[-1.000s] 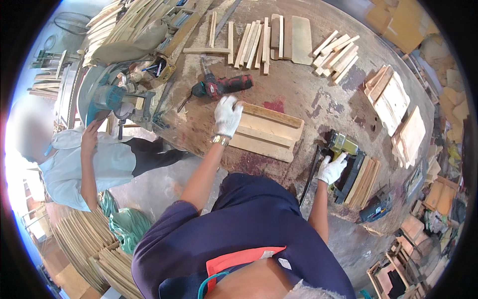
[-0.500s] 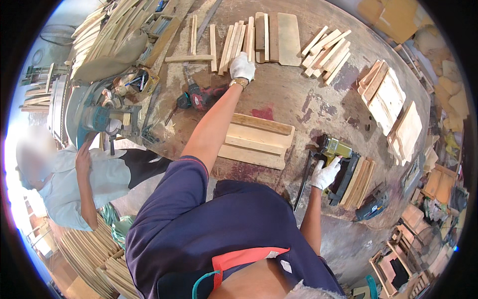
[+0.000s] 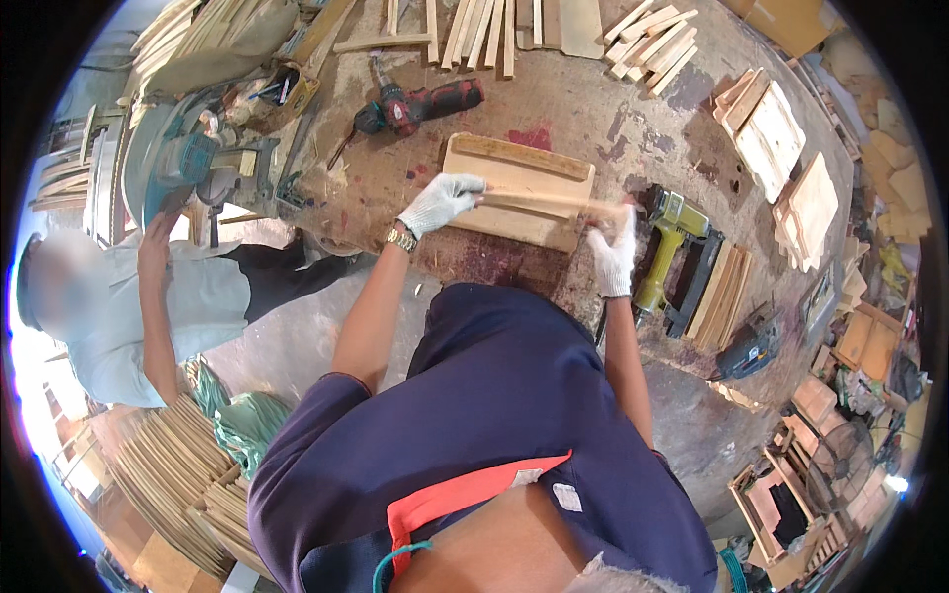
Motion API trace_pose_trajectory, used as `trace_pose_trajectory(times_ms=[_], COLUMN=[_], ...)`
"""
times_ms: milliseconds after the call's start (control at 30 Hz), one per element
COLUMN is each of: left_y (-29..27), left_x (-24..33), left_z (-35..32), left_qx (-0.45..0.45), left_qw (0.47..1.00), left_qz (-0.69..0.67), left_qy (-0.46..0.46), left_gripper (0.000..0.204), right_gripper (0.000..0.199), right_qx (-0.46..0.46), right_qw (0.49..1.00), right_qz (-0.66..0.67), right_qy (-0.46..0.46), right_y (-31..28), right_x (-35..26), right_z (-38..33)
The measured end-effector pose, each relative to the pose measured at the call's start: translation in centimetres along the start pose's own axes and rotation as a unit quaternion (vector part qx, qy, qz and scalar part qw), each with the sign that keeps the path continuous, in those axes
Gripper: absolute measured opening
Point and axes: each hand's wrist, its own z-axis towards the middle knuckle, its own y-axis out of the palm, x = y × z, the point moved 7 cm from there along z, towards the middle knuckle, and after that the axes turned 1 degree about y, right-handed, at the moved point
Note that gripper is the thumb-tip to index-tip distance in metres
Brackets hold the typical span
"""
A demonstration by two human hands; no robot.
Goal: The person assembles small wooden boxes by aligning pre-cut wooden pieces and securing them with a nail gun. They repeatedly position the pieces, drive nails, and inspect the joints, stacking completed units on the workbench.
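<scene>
A blurred wooden strip (image 3: 544, 202) spans my two hands above a pale wooden board (image 3: 470, 217) on the workbench. My left hand (image 3: 443, 205), in a white knitted glove, pinches the strip's left end. My right hand (image 3: 615, 247), gloved the same way, has its fingers around the right end, smeared by motion. Along the board's far edge runs a darker wooden strip (image 3: 524, 156). Just right of my right hand lies an olive-green nail gun (image 3: 667, 237) with a black magazine.
A red and black cordless drill (image 3: 425, 104) lies beyond the board. Loose strips (image 3: 652, 44) and stacked panels (image 3: 766, 138) sit farther off. More strips (image 3: 720, 296) and a dark blue power tool (image 3: 743, 346) are at right. A co-worker (image 3: 188, 287) stands left by a green machine (image 3: 183, 158).
My left hand has come back from the far strips, now holding a wooden strip over the board. My right hand has left the nail gun and moved to the strip's right end.
</scene>
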Motion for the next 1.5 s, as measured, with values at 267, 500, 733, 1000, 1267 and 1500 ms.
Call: trace_pose_trajectory(times_ms=[267, 500, 733, 1000, 1267, 1500], left_y=[-2.2, -2.2, -1.5, -2.1, -2.3, -2.3], left_x=[-4.9, -4.9, -5.3, -5.3, -6.4, -5.9], left_z=[-5.3, -6.5, -6.8, -6.9, -6.3, -6.7], left_qx=[0.055, 0.131, 0.214, 0.232, 0.205, 0.222], left_qw=[0.977, 0.94, 0.92, 0.902, 0.931, 0.919], left_qz=[0.204, 0.315, 0.321, 0.334, 0.289, 0.303], left_qy=[-0.028, 0.018, 0.065, 0.147, 0.082, 0.118], left_gripper=[0.031, 0.049, 0.036, 0.03, 0.03, 0.029], right_gripper=[0.053, 0.041, 0.028, 0.024, 0.031, 0.032], right_qx=[-0.072, -0.085, -0.028, -0.037, -0.05, -0.054], right_qw=[0.994, 0.959, 0.963, 0.963, 0.96, 0.956], right_qz=[-0.077, -0.258, -0.25, -0.249, -0.266, -0.276], right_qy=[0.029, -0.08, -0.097, -0.094, -0.068, -0.087], right_y=[3.0, 2.6, 2.5, 2.4, 2.3, 2.2], right_x=[3.6, 4.4, 5.3, 5.0, 5.6, 6.0], right_z=[-2.2, -3.1, -3.3, -3.3, -3.2, -3.0])
